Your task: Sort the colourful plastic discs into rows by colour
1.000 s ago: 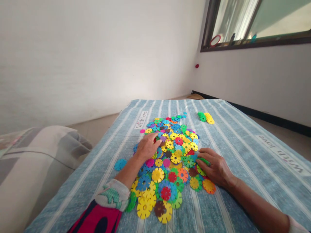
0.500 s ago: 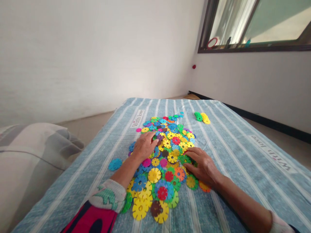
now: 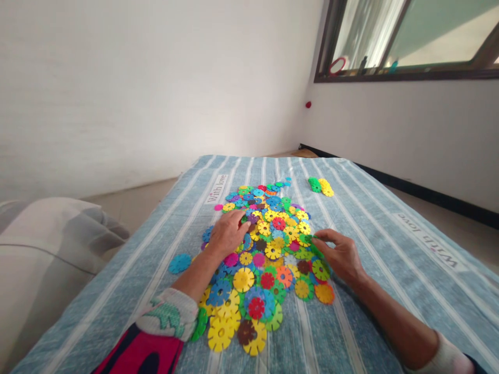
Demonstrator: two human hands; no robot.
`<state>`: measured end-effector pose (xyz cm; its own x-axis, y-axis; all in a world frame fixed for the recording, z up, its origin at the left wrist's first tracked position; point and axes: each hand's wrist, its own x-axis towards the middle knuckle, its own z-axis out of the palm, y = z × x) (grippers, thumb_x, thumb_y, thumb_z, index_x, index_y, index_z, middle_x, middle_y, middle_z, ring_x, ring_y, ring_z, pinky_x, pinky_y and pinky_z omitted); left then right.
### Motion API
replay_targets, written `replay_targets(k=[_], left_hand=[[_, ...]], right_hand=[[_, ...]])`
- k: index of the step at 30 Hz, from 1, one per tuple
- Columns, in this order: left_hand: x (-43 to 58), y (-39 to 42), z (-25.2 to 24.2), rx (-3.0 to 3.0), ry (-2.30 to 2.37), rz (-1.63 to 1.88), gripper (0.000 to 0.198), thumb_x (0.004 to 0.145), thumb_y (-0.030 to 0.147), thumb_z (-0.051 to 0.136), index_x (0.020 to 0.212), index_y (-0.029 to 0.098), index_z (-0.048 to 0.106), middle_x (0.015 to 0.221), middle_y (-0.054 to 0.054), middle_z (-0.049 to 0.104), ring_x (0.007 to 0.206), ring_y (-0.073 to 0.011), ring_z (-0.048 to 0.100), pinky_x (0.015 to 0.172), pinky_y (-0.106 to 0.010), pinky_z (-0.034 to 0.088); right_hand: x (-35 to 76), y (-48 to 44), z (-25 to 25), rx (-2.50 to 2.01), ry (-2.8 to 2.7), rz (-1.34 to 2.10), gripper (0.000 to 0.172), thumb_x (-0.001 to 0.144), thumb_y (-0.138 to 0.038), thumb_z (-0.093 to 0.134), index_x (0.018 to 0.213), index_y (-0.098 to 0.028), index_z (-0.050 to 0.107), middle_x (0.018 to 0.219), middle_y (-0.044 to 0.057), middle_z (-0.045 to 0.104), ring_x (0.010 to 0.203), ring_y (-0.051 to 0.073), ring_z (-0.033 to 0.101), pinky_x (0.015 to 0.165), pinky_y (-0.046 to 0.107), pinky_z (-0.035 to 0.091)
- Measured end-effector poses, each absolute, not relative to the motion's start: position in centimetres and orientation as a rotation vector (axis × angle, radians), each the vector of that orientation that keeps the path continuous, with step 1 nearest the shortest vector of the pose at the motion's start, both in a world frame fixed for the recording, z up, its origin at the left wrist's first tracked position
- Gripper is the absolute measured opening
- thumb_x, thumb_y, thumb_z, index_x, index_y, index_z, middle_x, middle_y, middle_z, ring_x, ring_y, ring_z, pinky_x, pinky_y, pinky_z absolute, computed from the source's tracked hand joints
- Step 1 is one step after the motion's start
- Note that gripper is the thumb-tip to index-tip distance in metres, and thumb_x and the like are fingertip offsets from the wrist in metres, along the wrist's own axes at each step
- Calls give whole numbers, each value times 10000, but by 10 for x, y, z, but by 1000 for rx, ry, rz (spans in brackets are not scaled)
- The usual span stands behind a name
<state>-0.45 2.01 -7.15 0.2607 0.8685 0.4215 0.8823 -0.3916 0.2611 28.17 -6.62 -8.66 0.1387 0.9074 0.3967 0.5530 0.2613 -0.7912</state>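
Note:
A spread heap of flat notched plastic discs (image 3: pixel 244 279) in many colours lies on a striped blue cloth (image 3: pixel 156 291). My left hand (image 3: pixel 228 232) is over the heap's left side with curled fingers. A sliver of green shows between its thumb and forefinger, beside a purple disc (image 3: pixel 252 218); what it grips is mostly hidden. At the heap's right edge, my right hand (image 3: pixel 343 255) pinches a green disc (image 3: pixel 311 238) between thumb and fingertips. Below that hand lie a green-and-yellow disc (image 3: pixel 320 270) and an orange-and-yellow disc (image 3: pixel 324 294).
Toward the far right of the cloth lie a green row of discs (image 3: pixel 314 184) and a yellow row of discs (image 3: pixel 326 188), side by side. A lone blue disc (image 3: pixel 180 263) is left of the heap. A cloth-covered form (image 3: pixel 50 259) stands at the left.
My right hand has lifted and drawn to the right, now pinching a green disc, uncovering discs beneath. My left hand has stayed nearly in place. The view has shifted slightly.

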Motion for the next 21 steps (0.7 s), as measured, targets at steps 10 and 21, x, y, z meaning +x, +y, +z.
replay_targets(k=[10,21], left_hand=[[-5,21,-71,-2466,-1711,-805,327,845,330,481,1106,201,630,1115,-70,667,1077,-235,594,972,-370,456],[-6,23,-74,-2478,-1695,-801,350,862,350,474,1124,169,620,1140,-95,659,1096,-246,585,988,-370,442]], right_hand=[[288,-64,-84,-1421,-1430,527,200,743,-371,613,724,-184,679,696,21,690,658,175,623,659,286,505],[282,-82,-77,-1245,-1731,649,198,792,-359,601,816,-186,694,625,1,651,587,148,587,612,268,482]])
